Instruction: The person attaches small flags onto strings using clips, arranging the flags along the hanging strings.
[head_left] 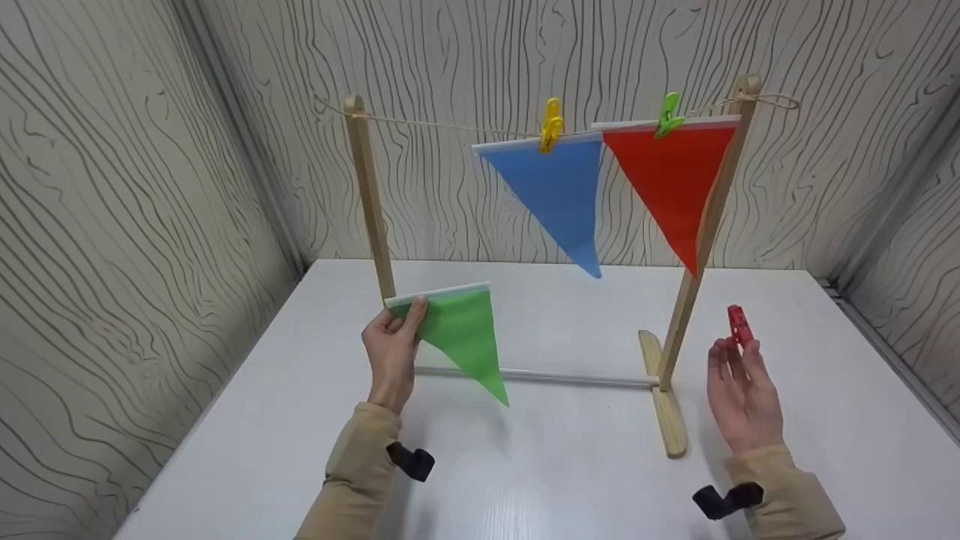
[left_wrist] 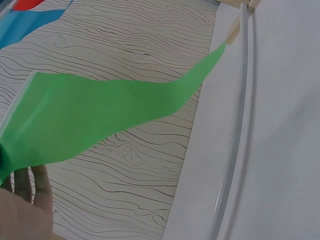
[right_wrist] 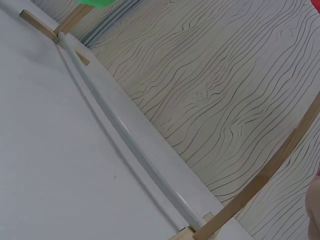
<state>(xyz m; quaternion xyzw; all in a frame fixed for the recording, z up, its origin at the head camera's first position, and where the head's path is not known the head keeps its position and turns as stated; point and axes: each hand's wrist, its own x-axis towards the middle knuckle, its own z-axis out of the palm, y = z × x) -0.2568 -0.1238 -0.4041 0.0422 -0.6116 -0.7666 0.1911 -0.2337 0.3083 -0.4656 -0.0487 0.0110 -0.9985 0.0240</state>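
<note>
My left hand [head_left: 391,352] pinches the top left corner of a green triangular pennant [head_left: 466,330], whose white-edged top is up and whose tip hangs down. In the left wrist view the green pennant [left_wrist: 100,105] stretches out beyond the fingers. A red clothespin [head_left: 739,324] is held at the fingertips of my right hand [head_left: 744,394], right of the stand. On the string [head_left: 442,125] hang a blue pennant [head_left: 559,187] under a yellow clothespin [head_left: 551,125] and a red pennant [head_left: 675,165] under a green clothespin [head_left: 667,116].
The string is tied between two wooden posts, the left post [head_left: 367,195] and the right post [head_left: 709,225]. A white rod [head_left: 570,379] joins them low down, and a wooden foot [head_left: 670,420] carries the right one. All stands on a white table [head_left: 555,465] before a wood-grain-patterned wall [head_left: 450,60].
</note>
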